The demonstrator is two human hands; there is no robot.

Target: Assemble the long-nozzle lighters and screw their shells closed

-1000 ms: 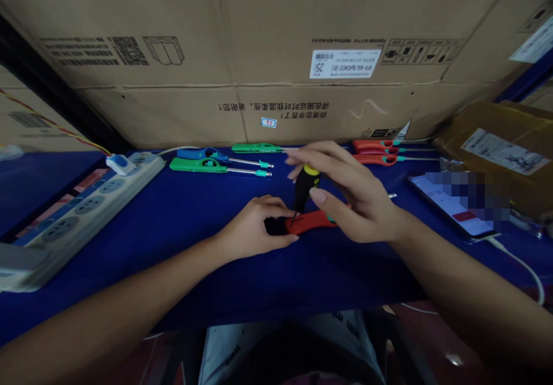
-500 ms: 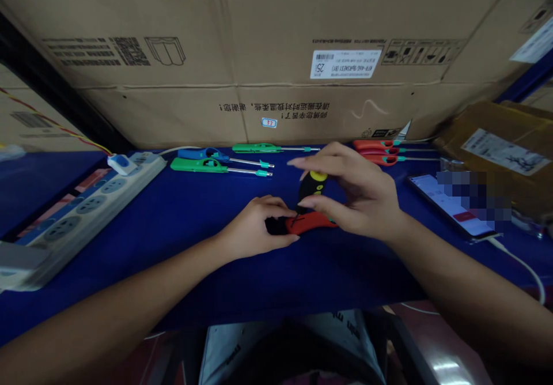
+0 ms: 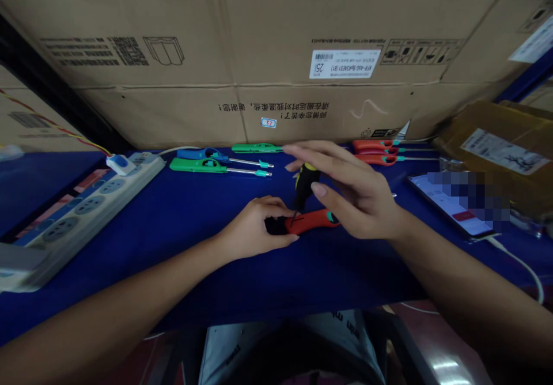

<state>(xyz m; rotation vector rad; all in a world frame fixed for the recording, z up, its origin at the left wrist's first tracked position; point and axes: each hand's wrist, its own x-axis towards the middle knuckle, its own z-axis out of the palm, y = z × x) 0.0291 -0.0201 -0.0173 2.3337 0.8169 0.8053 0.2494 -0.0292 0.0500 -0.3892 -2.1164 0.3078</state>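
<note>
My left hand is closed on the near end of a red long-nosed lighter that lies on the blue table. A small screwdriver with a black and yellow handle stands nearly upright, its tip on the lighter close to my left fingers. Fingertips of my right hand pinch the screwdriver's handle, the other fingers stretched out above it.
Blue and green lighters lie at the back left, two red lighters at the back right. A white power strip lies at the left, a phone on a cable at the right. Big cardboard boxes wall the back.
My right fingers have shifted round the screwdriver handle, which tilted right and came back upright. The left hand and the red lighter have stayed where they were.
</note>
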